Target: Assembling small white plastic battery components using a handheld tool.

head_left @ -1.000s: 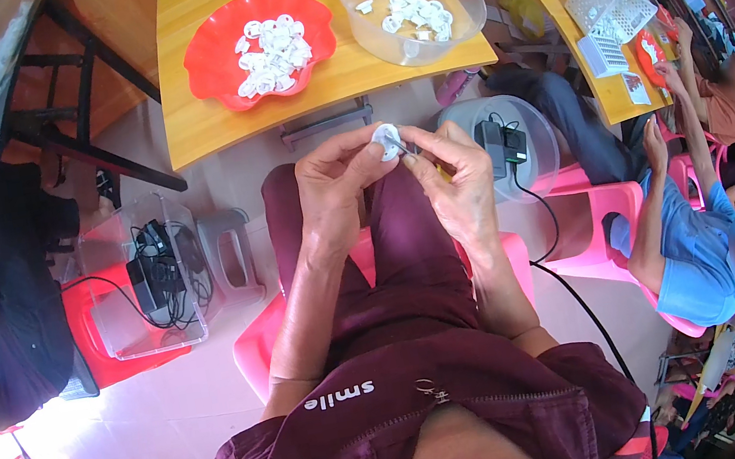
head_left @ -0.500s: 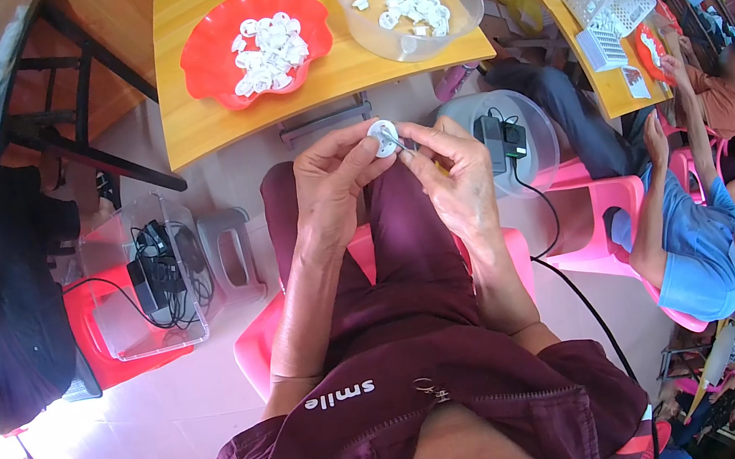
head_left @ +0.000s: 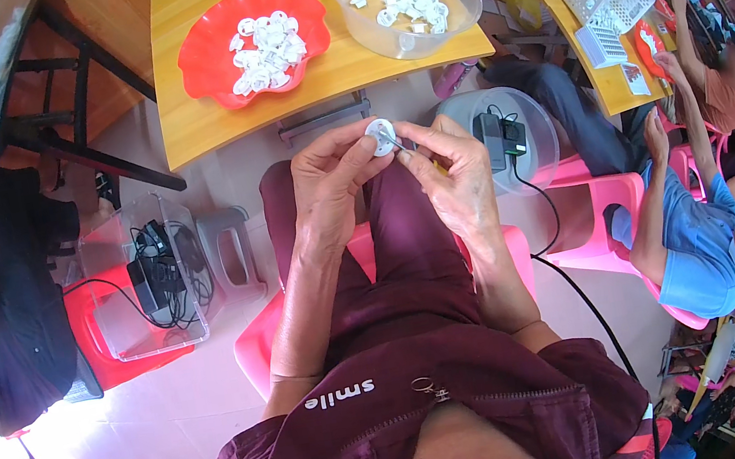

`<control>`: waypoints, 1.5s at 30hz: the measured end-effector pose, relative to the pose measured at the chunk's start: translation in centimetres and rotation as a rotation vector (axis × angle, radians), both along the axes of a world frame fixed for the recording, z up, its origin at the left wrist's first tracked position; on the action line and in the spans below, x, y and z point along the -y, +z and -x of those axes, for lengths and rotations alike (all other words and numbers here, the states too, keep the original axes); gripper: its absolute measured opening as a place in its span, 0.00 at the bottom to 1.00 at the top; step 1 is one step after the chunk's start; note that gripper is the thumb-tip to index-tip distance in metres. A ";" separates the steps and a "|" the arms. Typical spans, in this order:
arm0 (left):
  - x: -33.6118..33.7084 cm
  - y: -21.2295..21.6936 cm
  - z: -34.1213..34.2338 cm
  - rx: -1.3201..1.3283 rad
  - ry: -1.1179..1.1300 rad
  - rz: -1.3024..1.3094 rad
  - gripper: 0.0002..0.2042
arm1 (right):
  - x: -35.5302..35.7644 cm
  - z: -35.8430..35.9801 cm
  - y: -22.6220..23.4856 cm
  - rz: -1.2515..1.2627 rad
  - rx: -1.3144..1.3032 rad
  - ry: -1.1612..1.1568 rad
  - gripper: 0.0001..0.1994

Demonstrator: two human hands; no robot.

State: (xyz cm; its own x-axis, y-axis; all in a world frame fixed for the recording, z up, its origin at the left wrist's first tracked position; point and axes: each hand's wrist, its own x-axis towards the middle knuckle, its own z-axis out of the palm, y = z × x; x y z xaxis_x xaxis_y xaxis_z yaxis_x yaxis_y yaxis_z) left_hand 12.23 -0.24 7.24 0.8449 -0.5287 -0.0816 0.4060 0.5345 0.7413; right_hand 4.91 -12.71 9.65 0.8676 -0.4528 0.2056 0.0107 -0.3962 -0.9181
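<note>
Above my lap, my left hand (head_left: 330,173) pinches a small round white plastic piece (head_left: 380,135) between thumb and fingertips. My right hand (head_left: 452,168) is closed around a thin metal-shafted screwdriver (head_left: 396,143), with a bit of yellow handle showing between the fingers. The shaft's tip rests against the face of the white piece; the exact contact is too small to make out. Beyond my hands, a red scalloped bowl (head_left: 203,71) holds a heap of similar white pieces (head_left: 267,53). Beside it, a clear round tub (head_left: 370,32) contains several more.
Both containers stand on a yellow wooden table (head_left: 199,136). At right, a translucent tub (head_left: 542,144) holds black adapters (head_left: 497,137), a black cable trailing from them. A clear bin with cables (head_left: 159,282) is at left beside a grey stool (head_left: 227,252). People sit on both sides.
The view has shifted very slightly. My hands keep the same grip on the white piece and the screwdriver. At far right, another person's arm has moved.
</note>
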 end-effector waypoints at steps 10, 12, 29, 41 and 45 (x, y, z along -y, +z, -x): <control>0.1 0.1 0.4 0.070 0.052 -0.056 0.11 | 0.0 0.0 -0.2 -0.009 0.008 0.002 0.18; 0.1 0.1 0.4 0.075 0.052 -0.060 0.11 | -0.1 -0.1 -0.2 0.002 0.005 0.000 0.18; 0.6 0.3 0.5 0.020 0.046 -0.045 0.10 | -0.3 0.2 1.6 0.287 -0.027 -0.077 0.13; 0.7 -0.1 0.3 -0.045 -0.013 0.011 0.10 | -0.1 0.2 1.9 0.271 -0.101 -0.070 0.12; 0.8 -0.1 0.4 -0.038 -0.009 -0.004 0.10 | -0.2 0.2 1.8 0.263 -0.100 -0.084 0.11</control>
